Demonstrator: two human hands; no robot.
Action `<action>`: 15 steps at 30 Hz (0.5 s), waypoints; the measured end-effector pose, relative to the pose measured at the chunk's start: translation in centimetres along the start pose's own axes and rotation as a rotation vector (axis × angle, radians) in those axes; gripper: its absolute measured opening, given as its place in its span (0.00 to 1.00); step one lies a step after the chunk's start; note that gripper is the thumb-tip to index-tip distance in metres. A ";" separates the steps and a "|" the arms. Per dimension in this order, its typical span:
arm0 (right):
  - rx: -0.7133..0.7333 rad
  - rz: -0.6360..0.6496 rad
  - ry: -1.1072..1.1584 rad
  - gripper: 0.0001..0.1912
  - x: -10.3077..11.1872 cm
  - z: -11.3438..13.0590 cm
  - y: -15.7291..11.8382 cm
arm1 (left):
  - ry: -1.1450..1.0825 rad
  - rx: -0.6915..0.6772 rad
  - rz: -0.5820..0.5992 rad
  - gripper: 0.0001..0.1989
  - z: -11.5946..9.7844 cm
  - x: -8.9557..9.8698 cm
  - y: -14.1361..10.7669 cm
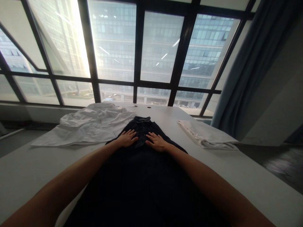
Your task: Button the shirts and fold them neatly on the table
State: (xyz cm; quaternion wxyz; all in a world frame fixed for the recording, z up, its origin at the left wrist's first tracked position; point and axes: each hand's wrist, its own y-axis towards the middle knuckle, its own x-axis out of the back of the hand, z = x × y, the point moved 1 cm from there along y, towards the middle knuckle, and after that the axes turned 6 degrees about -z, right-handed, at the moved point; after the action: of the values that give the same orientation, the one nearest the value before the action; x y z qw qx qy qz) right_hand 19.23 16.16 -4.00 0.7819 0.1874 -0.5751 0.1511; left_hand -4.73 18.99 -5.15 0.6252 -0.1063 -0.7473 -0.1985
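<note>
My left hand (127, 138) and right hand (157, 142) are lying open on the dark shirt (141, 135), atop the surface (165, 117). Uneven pressing could be creasing its front; the dim cloth is possibly hiding folds.

Landmark: dark shirt (142, 125), collar pointing toward the window (115, 41)
Hands: left hand (127, 138) and right hand (156, 142) flat on the shirt
Left of shirt: rumpled white garment (87, 126)
Right of shirt: folded white cloth (208, 134)
</note>
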 end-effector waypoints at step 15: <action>-0.666 -0.327 0.425 0.19 3.5 -9.8 9.0 | -0.273 0.519 -0.097 0.15 6.5 3.6 9.0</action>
State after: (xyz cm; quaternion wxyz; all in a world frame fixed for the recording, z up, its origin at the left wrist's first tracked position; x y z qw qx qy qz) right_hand 24.43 28.73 -2.18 0.9145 -0.0219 -0.3812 -0.1335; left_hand -7.51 29.56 -1.07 0.5149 0.0673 -0.8545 -0.0141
